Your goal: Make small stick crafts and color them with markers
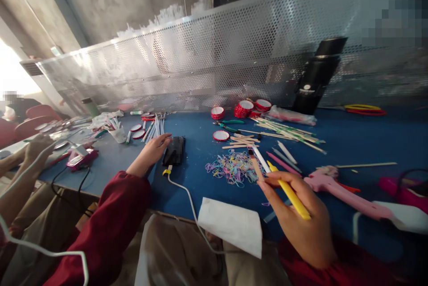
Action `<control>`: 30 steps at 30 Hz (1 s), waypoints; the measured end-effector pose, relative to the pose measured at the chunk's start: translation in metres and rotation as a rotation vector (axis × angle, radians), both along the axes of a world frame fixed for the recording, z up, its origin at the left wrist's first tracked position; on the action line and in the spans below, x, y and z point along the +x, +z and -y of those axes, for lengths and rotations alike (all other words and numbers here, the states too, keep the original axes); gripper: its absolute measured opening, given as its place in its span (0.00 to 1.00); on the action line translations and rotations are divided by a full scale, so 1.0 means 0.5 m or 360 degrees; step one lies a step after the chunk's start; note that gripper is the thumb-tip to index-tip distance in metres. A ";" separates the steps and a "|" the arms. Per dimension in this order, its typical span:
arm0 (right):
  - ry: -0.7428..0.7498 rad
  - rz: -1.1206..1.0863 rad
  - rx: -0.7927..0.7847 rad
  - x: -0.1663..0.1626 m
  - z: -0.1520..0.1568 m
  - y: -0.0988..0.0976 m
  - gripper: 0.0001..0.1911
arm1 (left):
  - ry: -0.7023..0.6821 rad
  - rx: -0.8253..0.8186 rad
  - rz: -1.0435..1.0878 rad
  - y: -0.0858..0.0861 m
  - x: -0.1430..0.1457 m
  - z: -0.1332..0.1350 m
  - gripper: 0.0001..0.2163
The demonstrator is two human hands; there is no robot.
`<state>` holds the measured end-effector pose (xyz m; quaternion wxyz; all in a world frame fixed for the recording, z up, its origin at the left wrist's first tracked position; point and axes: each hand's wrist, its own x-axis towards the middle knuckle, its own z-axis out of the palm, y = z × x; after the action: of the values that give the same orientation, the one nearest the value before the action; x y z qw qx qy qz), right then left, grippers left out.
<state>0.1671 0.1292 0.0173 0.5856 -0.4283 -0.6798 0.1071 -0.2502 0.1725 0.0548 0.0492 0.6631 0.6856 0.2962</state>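
Note:
My left hand [154, 153] reaches over the table with its fingers stretched out, their tips at the upper left edge of a black phone [174, 150]. A white charging cable [182, 188] with a yellow band runs from the phone's near end. Between the fingers of my right hand [301, 214] are a yellow marker [290, 192] and a flat wooden stick [256, 167] with a dark end. A white pen-like stick [261, 159] lies along them, and I cannot tell whether it is gripped too. Just beyond is a heap of coloured rubber bands [230, 167].
Wooden craft sticks [239, 141], red-rimmed round lids [221, 135], pliers [230, 125] and thin sticks [290, 132] lie farther back. A black bottle [319, 78] stands by the perforated metal screen [234, 49]. At right is a pink glue gun [351, 194]; another person's hands [36, 150] are at left.

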 end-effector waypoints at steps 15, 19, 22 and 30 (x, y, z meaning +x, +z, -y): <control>-0.0045 0.0017 -0.0010 0.002 -0.001 -0.007 0.16 | 0.0225 -0.0006 -0.0358 0.008 -0.002 -0.023 0.27; -0.0034 0.0048 0.0009 0.003 -0.005 -0.007 0.17 | 0.0179 0.0032 -0.0249 0.015 -0.006 -0.005 0.28; -0.0022 0.0045 -0.0008 0.003 -0.004 -0.007 0.17 | 0.0155 0.0030 -0.0179 0.018 -0.004 0.009 0.27; -0.0022 0.0025 -0.0049 0.002 -0.001 -0.003 0.16 | 0.0113 0.0136 -0.0032 0.030 0.013 0.032 0.27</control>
<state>0.1681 0.1296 0.0157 0.5743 -0.4427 -0.6797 0.1102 -0.2439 0.1566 0.0696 0.0035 0.6427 0.6960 0.3201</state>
